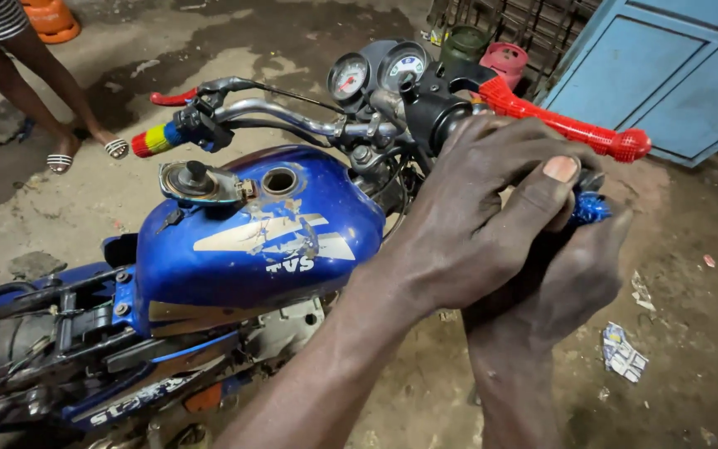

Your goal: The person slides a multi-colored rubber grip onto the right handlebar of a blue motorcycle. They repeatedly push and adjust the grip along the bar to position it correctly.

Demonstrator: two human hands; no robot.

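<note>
Both hands, the left hand (475, 224) and right hand (571, 283), squeeze their fingers around the blue handlebar grip (589, 208), which sits on the bar under the red brake lever (575, 129).

1 blue motorbike (234, 241), seat off. 2 hands (475, 224) on the near grip. 2 round dials (376, 73). 2 red levers (571, 125). 1 open tank hole (279, 180), 1 hinged cap (197, 181). 2 gas bottles (485, 51) at back. 1 bystander, 2 sandals (85, 154). 1 blue door (666, 66).
</note>
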